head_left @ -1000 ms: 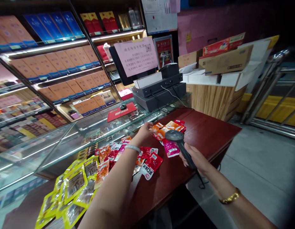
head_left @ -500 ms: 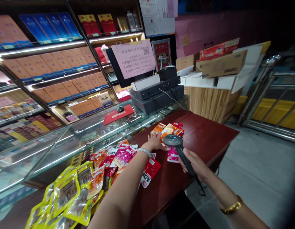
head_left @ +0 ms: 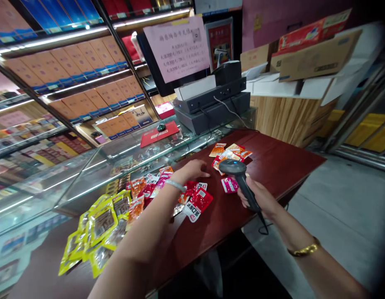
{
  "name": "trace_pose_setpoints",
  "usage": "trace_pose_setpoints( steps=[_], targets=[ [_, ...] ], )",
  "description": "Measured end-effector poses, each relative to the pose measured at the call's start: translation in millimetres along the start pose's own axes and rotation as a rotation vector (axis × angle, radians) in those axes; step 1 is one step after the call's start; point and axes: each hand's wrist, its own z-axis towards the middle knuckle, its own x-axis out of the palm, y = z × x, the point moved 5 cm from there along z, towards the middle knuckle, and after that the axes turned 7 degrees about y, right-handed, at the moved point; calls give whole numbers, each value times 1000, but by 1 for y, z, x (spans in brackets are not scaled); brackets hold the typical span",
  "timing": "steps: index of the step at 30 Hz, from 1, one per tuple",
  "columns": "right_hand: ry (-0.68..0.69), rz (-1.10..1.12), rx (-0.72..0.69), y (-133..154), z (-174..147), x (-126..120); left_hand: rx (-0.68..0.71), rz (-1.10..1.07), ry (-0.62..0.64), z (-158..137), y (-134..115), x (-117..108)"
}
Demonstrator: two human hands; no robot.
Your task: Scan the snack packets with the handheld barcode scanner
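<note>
A black handheld barcode scanner is wrapped in the fingers of my right hand, its head over the near edge of a small pile of orange and red snack packets. Just below the scanner head lies a magenta packet. My left hand hovers over the table left of that pile, fingers loosely bent and apart, nothing visible in them. Nearest to it are red-and-white packets and other mixed packets, partly covered by my forearm. Yellow-edged packets are heaped farther left.
The packets lie on a dark red table against a glass display counter. On the counter are a cash drawer, a monitor with a pink sign and a mouse on a red mat. Cartons stand at the back right.
My left hand has drawn back from the far pile toward the left, and its fingers have come off the packets. The scanner stays in my right hand. The camera view has shifted.
</note>
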Motion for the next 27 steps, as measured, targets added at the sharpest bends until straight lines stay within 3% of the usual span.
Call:
trace_pose_setpoints(
  steps=[1, 3, 6, 10, 19, 24, 27],
  targets=[
    [2, -18, 13, 0, -1, 0, -39, 26, 72, -18, 7, 6],
    [14, -63, 40, -1, -4, 2, -155, 92, 97, -52, 17, 17],
    [56, -126, 70, -4, -13, 7, -238, 181, 6, -93, 12, 36],
    [78, -206, 118, -15, -31, 10, -277, 142, -138, -125, -4, 59],
    [102, -301, 195, -31, -53, 23, -468, -173, -153, -136, -6, 82],
    [66, -242, 184, -26, -52, 26, -405, -289, -256, -134, -6, 79],
    [62, -206, 161, -23, -51, 24, -339, -401, -349, -117, -9, 75]
  ],
)
